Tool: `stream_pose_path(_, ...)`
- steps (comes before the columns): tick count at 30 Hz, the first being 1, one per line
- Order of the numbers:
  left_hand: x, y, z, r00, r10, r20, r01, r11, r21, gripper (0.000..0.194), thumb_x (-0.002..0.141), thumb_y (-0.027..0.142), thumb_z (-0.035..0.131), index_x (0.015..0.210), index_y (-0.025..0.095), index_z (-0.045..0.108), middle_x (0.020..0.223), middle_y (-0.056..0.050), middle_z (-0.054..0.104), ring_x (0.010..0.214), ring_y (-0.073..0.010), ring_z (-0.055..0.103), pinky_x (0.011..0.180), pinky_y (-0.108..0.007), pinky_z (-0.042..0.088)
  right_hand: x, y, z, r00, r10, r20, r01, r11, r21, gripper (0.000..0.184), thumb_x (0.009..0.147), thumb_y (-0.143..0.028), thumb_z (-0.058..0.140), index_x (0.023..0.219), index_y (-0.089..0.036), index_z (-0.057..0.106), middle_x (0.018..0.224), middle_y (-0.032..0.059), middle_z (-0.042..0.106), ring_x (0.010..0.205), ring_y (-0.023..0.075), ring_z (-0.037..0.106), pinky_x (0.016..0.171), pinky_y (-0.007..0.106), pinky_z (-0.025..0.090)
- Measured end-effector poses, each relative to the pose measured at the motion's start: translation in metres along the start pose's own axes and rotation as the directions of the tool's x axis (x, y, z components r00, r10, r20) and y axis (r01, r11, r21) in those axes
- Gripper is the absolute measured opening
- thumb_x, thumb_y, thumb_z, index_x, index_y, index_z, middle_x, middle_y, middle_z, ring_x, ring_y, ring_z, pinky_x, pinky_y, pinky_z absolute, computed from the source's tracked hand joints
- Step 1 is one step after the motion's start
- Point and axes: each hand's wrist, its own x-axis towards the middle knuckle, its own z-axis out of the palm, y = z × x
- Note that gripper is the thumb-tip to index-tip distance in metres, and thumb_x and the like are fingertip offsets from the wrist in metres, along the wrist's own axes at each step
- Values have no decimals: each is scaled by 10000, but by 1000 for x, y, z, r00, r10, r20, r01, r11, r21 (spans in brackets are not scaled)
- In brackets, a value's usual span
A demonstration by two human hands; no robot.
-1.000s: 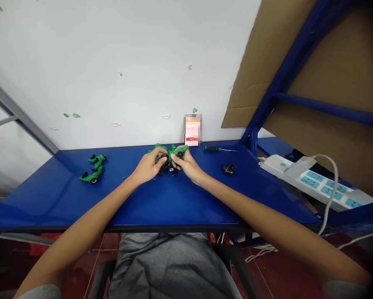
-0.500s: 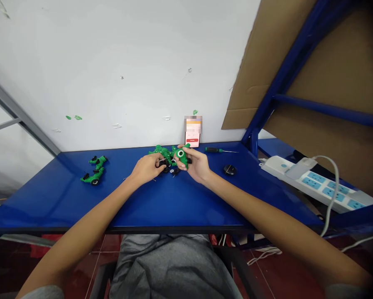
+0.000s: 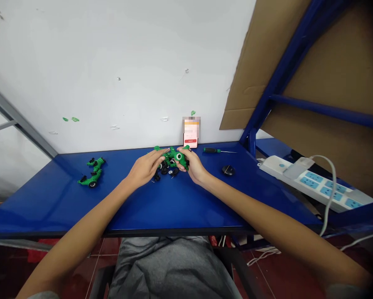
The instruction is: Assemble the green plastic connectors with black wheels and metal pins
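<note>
Our left hand (image 3: 146,167) lies open, with its fingers flat on a green plastic toy piece (image 3: 175,156) in the middle of the blue table (image 3: 174,203). Our right hand (image 3: 194,167) grips that piece by its end. Small black wheels (image 3: 164,169) lie just under it. We seem to be joining parts, so the next move calls for a firm hold. Two green toys (image 3: 92,172) sit at the left.
</note>
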Motion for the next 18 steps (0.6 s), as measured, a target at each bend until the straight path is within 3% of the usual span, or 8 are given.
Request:
stream_pose_path(2,-1,5,-3,999,-45,17,44,998,50,375,1133,429,368,1366,256,607,1305,-83,729,1155,-265,707,988,-398,547,0,0,0,1000,-8,-2,8,1000,4,355,835,-518,734,887,-243,516,627,-29,596,441,104,420,441,263,219)
stream_pose_path(5,-3,14,-6,993,-110,54,105,991,80,293,1130,386,371,1275,234,575,997,-42,751,847,-234,714,797,-359,536,0,0,0,1000,0,8,-1,1000,10,354,827,-517,729,895,-242,517,612,-36,582,427,99,407,436,256,216)
stream_pose_path(7,-4,19,-6,992,-102,68,95,990,108,242,1128,340,354,1159,229,566,903,-24,712,744,-218,666,721,-340,494,0,0,-1,1000,7,12,-7,1000,10,345,824,-511,721,890,-241,517,597,-41,568,418,96,392,431,253,208)
stream_pose_path(10,-5,21,-3,997,-55,47,48,988,149,218,1117,297,365,1056,233,565,945,-34,704,764,-209,653,696,-324,458,1,1,-1,1000,6,4,-6,1000,0,318,825,-484,707,890,-241,513,582,-46,558,410,94,381,425,246,199)
stream_pose_path(18,-6,18,9,999,-18,-27,20,996,82,160,1108,282,422,1060,222,563,916,-21,713,773,-190,666,714,-301,446,0,1,3,1000,21,21,-22,999,32,312,819,-450,706,862,-244,474,583,-50,557,413,86,379,422,236,209)
